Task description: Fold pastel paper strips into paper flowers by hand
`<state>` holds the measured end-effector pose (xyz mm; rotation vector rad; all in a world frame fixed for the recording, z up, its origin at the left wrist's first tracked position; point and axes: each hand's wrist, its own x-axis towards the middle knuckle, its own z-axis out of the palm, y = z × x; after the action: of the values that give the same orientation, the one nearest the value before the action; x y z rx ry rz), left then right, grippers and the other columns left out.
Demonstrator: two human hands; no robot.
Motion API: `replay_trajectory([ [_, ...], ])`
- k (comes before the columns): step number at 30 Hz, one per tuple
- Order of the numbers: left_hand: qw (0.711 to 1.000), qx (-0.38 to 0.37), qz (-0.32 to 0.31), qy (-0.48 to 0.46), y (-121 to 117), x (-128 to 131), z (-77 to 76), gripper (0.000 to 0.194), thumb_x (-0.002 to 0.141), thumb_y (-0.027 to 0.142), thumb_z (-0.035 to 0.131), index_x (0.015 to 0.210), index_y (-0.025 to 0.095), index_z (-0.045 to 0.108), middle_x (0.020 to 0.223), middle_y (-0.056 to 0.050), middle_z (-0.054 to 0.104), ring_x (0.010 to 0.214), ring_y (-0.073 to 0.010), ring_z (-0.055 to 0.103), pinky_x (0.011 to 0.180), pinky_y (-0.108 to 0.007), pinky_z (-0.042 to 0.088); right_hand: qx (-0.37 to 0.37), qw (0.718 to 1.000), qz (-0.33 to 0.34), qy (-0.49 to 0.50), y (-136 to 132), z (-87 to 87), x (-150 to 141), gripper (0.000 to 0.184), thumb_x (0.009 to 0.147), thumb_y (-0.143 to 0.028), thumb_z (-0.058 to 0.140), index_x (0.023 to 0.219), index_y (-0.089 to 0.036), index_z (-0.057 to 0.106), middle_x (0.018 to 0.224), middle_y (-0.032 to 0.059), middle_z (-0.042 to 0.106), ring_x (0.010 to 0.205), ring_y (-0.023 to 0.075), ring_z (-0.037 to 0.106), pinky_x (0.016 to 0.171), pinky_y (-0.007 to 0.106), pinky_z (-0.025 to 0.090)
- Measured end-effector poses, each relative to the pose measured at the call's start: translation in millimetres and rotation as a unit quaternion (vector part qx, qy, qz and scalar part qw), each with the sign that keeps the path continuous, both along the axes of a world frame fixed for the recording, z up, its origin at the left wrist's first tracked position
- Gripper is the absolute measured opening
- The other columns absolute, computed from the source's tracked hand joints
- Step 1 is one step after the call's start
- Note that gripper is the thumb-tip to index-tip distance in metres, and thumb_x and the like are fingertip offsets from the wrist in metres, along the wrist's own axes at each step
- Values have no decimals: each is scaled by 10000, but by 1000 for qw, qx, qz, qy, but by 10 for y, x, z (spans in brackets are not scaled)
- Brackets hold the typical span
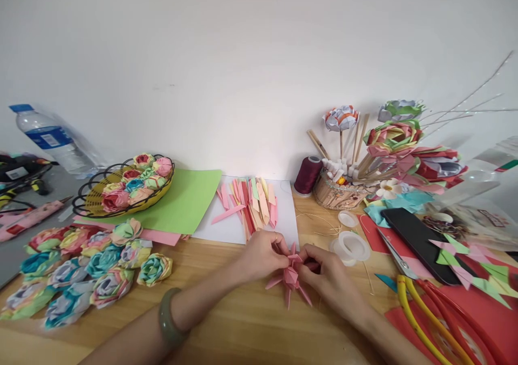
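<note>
Beside 1 pink paper flower [291,278], the left hand [265,256] and right hand [327,271] pinch its points. Left of it, 1 bottle [73,159] has a label [50,137] too small to read.

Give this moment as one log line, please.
left hand: holding pink paper flower; right hand: holding same flower; beyond: paper strips on white sheet
</note>
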<state>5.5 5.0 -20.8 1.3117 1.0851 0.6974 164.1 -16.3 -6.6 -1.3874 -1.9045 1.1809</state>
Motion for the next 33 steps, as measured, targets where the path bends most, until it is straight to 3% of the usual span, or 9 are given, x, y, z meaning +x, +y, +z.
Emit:
replay_trajectory([
  [3,1000,15,10,-7,-34,6,33,58,604,133,524,588,167,480,488,22,548,423,-114,535,363,-185,298,91,995,-7,-43,-29,-16,6,146,788,-180,458,658,-181,524,637,5,588,578,135,529,520,233,400],
  [6,998,35,14,-57,5,-28,79,52,580,106,535,620,135,553,634,-5,578,547,-107,558,467,-190,388,211,974,10,-85,-33,-22,38,181,824,-164,420,685,-186,534,656,17,569,600,142,515,545,254,406],
  [8,991,-40,22,-127,49,-48,95,186,656,171,506,821,142,584,770,-29,603,602,-118,573,532,-229,436,289,952,29,-94,-23,-12,60,188,843,-148,399,734,-184,548,693,33,586,640,153,527,567,267,417],
  [10,988,-71,28,-137,86,-50,92,250,685,247,551,911,144,582,839,-42,602,628,-115,564,557,-240,437,362,926,39,-98,-10,4,78,173,842,-125,407,784,-185,559,762,51,611,705,165,547,605,280,437],
  [14,991,3,40,-127,99,-24,86,213,623,278,674,716,112,578,707,-25,577,650,-106,532,640,-240,422,455,880,2,-140,8,22,117,125,821,-163,494,923,-177,564,938,97,609,854,199,558,685,315,469],
  [18,991,54,69,-106,33,11,157,238,650,337,664,704,128,565,681,-7,552,631,-96,508,607,-223,406,527,828,2,-191,5,28,173,218,817,-182,526,1031,-195,569,922,91,626,846,194,568,669,305,464],
  [24,988,11,73,-133,-52,81,213,257,684,384,609,755,149,532,671,20,505,485,-58,435,430,-191,331,603,766,22,-222,-56,82,223,221,812,-107,494,953,-203,634,877,47,707,881,219,575,688,331,410],
  [28,982,52,118,-135,-34,88,167,194,689,326,607,721,150,532,678,11,532,590,-83,490,560,-208,403,598,771,16,-219,-99,96,205,237,813,-112,494,968,-220,636,822,24,716,784,187,605,674,311,428],
  [33,972,28,158,-171,-16,94,144,245,654,350,638,708,143,518,651,17,525,583,-85,495,600,-227,428,594,778,12,-203,-107,63,189,213,781,-111,555,946,-211,645,806,18,716,748,172,624,663,292,465],
])
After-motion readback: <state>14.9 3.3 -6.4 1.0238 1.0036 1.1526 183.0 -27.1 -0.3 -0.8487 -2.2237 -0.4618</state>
